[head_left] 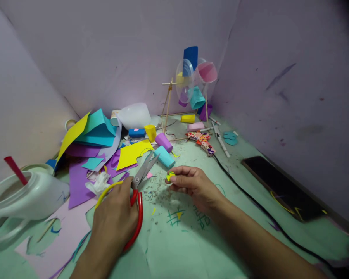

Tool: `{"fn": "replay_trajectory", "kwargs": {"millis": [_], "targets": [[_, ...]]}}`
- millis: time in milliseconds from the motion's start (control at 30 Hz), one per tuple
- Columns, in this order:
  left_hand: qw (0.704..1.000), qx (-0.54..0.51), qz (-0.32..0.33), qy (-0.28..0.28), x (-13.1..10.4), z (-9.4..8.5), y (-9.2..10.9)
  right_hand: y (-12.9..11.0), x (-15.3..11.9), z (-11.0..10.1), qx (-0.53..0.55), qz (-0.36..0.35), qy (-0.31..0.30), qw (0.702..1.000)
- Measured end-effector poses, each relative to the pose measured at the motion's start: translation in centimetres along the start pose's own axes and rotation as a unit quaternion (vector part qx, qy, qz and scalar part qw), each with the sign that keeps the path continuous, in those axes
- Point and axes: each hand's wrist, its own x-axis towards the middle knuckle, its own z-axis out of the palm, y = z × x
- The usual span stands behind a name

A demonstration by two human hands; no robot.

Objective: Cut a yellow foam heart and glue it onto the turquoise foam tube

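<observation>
Far left, I see a white plastic jug (45, 193), a red stick (15, 169) at its open mouth; I cannot tell its contents. Next, purple paper (78, 186). The left hand (116, 213) grips scissors (139, 178), smooth metal blades parted. Just beyond the blades, a tapered turquoise cup (164, 157) lies tipped. Right of the tips, the right hand (194, 186) pinches a small yellow piece (170, 176) above the crumb-strewn green tabletop (168, 248). Behind, an open pink cup (208, 73) hangs beside clear discs (184, 87). Farther right, I log a flat black slab (282, 190).
</observation>
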Motion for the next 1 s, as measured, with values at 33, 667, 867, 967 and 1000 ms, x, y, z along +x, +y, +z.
{"fn": "replay_trajectory", "kwargs": {"millis": [33,667,867,967,1000], "targets": [[1.0,0.026,-0.007,-0.012,0.1,-0.1,0.1,0.0,0.0,0.0,0.002,0.002,-0.001,1.0],[0.959,-0.213,0.185,0.036,-1.0,1.7,0.2,0.9,0.4,0.1,0.025,-0.045,-0.014,0.999],[0.975,-0.137,0.176,0.015,-1.1,1.4,0.8,1.1,0.3,0.4,0.002,-0.07,-0.043,0.997],[0.98,-0.098,0.173,-0.008,-1.1,1.1,1.1,1.0,0.1,0.5,-0.026,-0.083,-0.046,0.995],[0.98,-0.093,0.174,-0.011,-1.1,1.2,1.2,1.0,0.1,0.5,-0.032,-0.087,-0.048,0.995]]}}
